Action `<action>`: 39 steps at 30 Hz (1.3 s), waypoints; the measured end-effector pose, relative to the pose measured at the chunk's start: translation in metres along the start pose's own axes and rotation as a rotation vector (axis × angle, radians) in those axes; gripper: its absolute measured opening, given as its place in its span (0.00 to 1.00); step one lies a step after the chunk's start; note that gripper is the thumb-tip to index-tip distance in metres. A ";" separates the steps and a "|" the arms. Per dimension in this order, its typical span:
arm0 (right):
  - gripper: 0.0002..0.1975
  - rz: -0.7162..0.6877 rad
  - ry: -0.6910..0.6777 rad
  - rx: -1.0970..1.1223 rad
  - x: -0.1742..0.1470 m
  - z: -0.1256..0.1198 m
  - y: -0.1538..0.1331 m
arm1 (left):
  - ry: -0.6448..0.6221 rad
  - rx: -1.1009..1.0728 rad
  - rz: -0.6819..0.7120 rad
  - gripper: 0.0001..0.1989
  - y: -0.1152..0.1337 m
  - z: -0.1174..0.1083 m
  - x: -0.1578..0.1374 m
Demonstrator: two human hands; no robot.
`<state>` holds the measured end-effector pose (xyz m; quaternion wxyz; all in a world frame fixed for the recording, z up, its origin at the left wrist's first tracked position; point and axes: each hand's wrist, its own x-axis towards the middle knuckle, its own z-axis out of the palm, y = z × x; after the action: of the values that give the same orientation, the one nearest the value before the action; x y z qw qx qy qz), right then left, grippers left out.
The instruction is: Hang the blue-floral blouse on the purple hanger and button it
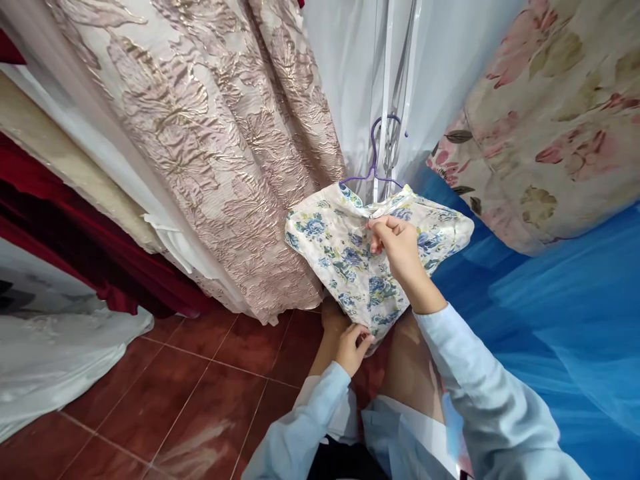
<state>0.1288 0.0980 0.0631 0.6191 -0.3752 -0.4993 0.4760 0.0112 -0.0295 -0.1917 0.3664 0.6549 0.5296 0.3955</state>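
Note:
A white blouse with blue flowers and green leaves hangs from a purple hanger in front of me. With thumb and fingers pinched, my right hand grips the blouse at its front just below the neckline. Lower down, my left hand pinches the bottom hem near the middle seam. The garment's sleeves spread out to either side, and its lower back is hidden behind the front cloth.
Pink brocade cloth with metallic flowers hangs at the left, beside dark red cloth. Blue tulle and a floral fabric hang at the right. White metal bars stand behind the hanger. Red tiles cover the floor.

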 end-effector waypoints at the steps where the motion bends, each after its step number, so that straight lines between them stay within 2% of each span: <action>1: 0.07 -0.010 -0.018 -0.011 -0.001 -0.003 0.000 | 0.036 0.008 0.028 0.08 0.008 -0.006 0.006; 4: 0.06 -0.021 -0.062 -0.026 0.001 -0.010 -0.003 | 0.178 0.053 0.131 0.07 0.042 -0.030 0.029; 9: 0.05 0.043 -0.122 0.017 0.008 -0.013 -0.006 | 0.385 0.145 0.397 0.08 0.119 -0.084 0.069; 13: 0.05 0.047 -0.140 0.070 0.009 -0.012 -0.006 | 0.397 0.289 0.544 0.13 0.173 -0.122 0.101; 16: 0.05 0.032 -0.155 0.062 0.009 -0.013 -0.009 | 0.336 0.342 0.578 0.17 0.196 -0.138 0.127; 18: 0.05 0.043 -0.170 0.045 0.008 -0.014 -0.011 | 0.273 0.348 0.573 0.17 0.204 -0.143 0.141; 21: 0.06 0.030 -0.172 0.012 0.006 -0.016 -0.011 | 0.228 0.351 0.592 0.12 0.208 -0.144 0.154; 23: 0.07 0.008 -0.160 -0.012 0.003 -0.017 -0.010 | 0.245 0.344 0.644 0.09 0.208 -0.143 0.159; 30: 0.10 -0.005 -0.080 -0.055 0.003 -0.011 -0.005 | 0.347 0.283 0.778 0.09 0.205 -0.134 0.173; 35: 0.15 -0.027 -0.009 -0.117 0.002 -0.001 0.014 | 0.396 0.095 0.752 0.08 0.204 -0.129 0.174; 39: 0.14 -0.048 0.038 -0.132 -0.002 0.001 0.030 | 0.366 0.012 0.754 0.10 0.202 -0.129 0.173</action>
<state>0.1215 0.1038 0.0348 0.6137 -0.4123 -0.5266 0.4197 -0.0026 0.1145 0.0662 0.0922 0.7238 0.3115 0.6087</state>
